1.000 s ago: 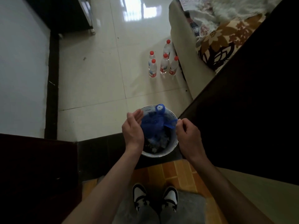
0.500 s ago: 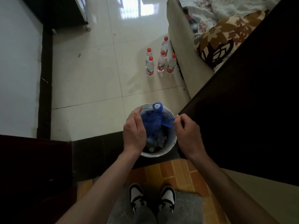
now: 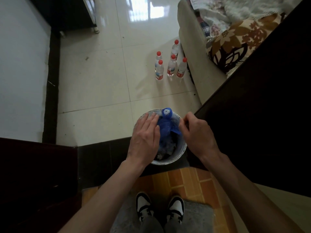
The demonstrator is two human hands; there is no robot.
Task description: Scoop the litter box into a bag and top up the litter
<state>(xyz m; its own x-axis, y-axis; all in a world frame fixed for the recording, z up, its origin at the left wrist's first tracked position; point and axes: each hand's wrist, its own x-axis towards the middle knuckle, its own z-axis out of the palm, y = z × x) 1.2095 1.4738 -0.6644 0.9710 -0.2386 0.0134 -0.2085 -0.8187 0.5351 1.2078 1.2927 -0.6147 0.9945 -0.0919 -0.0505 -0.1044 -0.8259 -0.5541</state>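
Observation:
A tied blue plastic bag (image 3: 165, 126) hangs over a round white bin (image 3: 168, 161) on the floor in front of my feet. Its knot sits near the bin's far rim. My left hand (image 3: 145, 137) lies flat with straight fingers against the bag's left side, above the bin. My right hand (image 3: 197, 133) is at the bag's right side, fingers curled, pinching a blue flap of the bag. Crumpled pale trash shows inside the bin under the bag. No litter box or scoop is in view.
Several water bottles (image 3: 170, 65) with red caps stand on the pale tiles beyond the bin, beside a beige sofa (image 3: 191, 61) with a patterned cushion. A dark door panel (image 3: 262, 106) fills the right. A white wall (image 3: 20, 64) is left. My shoes (image 3: 159, 211) stand on a grey mat.
My left hand has moved over the bin and flattened against the bag's left side. The bag hangs a little lower in the bin. My right hand keeps its pinch on the flap.

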